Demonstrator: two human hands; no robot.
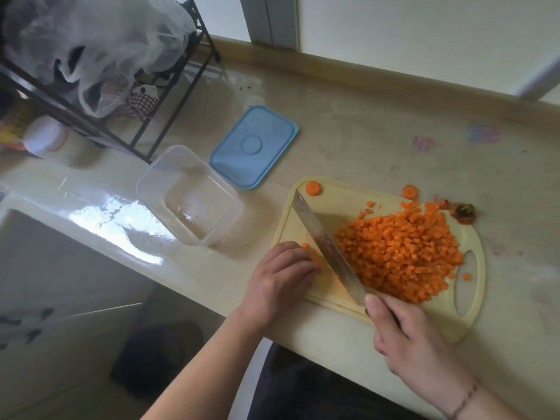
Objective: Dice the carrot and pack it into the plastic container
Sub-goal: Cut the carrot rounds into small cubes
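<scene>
A big heap of diced carrot (400, 250) lies on the pale yellow cutting board (339, 198). My right hand (406, 338) grips the handle of a broad knife (324, 241), whose blade stands on the board against the heap's left side. My left hand (281, 277) rests curled on the board left of the blade, fingers over a small carrot bit (304, 245). The clear plastic container (189, 195) stands empty to the left of the board. Its blue lid (254, 147) lies flat behind it.
Two carrot rounds (313, 188) sit at the board's far edge, and a carrot top end (462, 212) lies just off it. A black wire rack (127, 116) with plastic bags stands at the back left. A sink (45, 268) drops away at the left.
</scene>
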